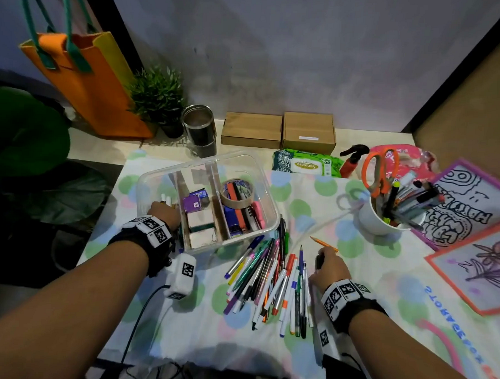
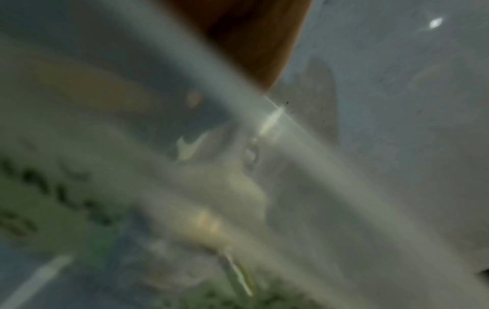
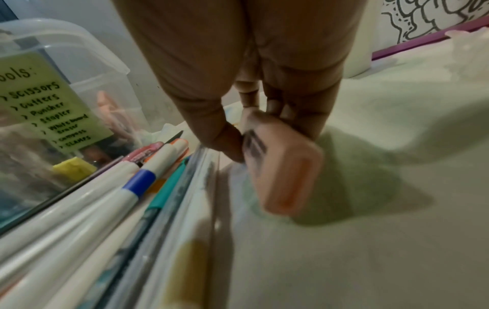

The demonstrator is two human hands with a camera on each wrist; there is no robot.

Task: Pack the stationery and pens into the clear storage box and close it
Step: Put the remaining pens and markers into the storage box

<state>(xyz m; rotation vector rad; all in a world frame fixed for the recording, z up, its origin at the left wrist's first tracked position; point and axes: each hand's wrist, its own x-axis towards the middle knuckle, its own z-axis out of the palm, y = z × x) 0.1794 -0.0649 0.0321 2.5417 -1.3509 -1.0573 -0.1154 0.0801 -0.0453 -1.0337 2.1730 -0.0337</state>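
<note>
The clear storage box (image 1: 269,190) stands open at the centre-left, with dividers, a tape roll (image 1: 237,194) and staplers inside. My left hand (image 1: 163,211) reaches into its left compartment over some pens; its fingers are hidden and the left wrist view is blurred. A pile of pens (image 1: 270,282) lies on the cloth in front of the box. To the right of the pile, my right hand (image 1: 324,264) pinches a peach eraser (image 3: 280,167) between thumb and fingertips (image 3: 278,108), just above the cloth. The pens (image 3: 132,188) and the labelled box (image 3: 79,62) lie to its left.
An orange pencil (image 1: 324,242) lies just beyond my right hand. A white cup (image 1: 379,223) holds markers and orange scissors. Framed drawings (image 1: 471,216) are at the right. A wipes pack (image 1: 304,163), two cardboard boxes (image 1: 308,131), a steel tumbler (image 1: 200,130) and a plant (image 1: 158,96) line the back.
</note>
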